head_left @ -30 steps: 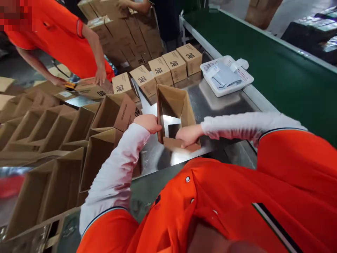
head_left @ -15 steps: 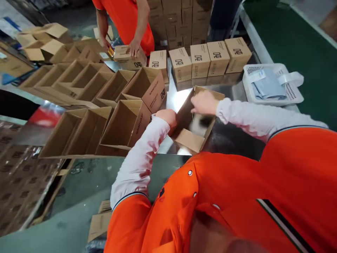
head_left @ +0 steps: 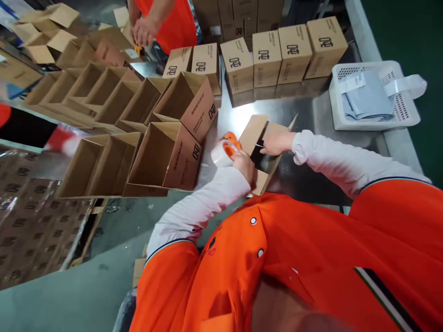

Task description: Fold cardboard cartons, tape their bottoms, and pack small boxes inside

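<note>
My left hand (head_left: 244, 166) is closed around an orange tape dispenser (head_left: 232, 138) with a roll of clear tape (head_left: 222, 155), beside an open cardboard box (head_left: 254, 131). The box stands on the metal table (head_left: 228, 110) close to my body, its flaps raised or partly folded. At its right side, my right hand (head_left: 278, 142) reaches over the opening with fingers bent together near the inner flaps. Whether those fingers pinch a flap is too small to tell.
Open boxes (head_left: 155, 157) crowd the left side. Closed printed boxes (head_left: 266, 60) line the back. A white basket (head_left: 374, 124) with grey-blue packets (head_left: 368, 97) stands at the right. Across the table, a person in orange (head_left: 182, 27) has both hands together.
My left hand now shows the tape dispenser and has moved right. The box's flaps have shifted inward. Across the table, the person's hands have left a box, which now stands in the row.
</note>
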